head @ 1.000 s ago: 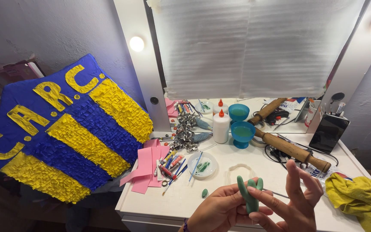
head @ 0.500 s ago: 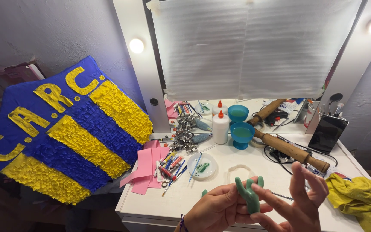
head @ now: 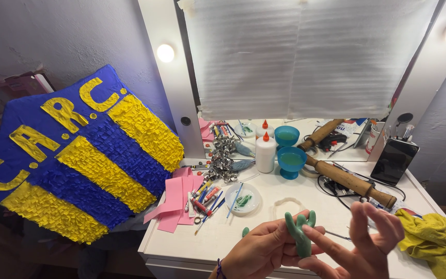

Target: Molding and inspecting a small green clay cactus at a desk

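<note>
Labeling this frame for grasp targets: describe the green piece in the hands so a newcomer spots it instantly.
Start at the white table below the covered mirror and go to its front edge, where two hands meet. The left hand pinches a small green clay cactus upright, with the right hand fingertips touching it. It is the only green forked shape held off the table.

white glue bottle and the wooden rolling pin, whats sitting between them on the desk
In the head view a blue bowl on a foot stands between the white glue bottle and the wooden rolling pin.
</note>
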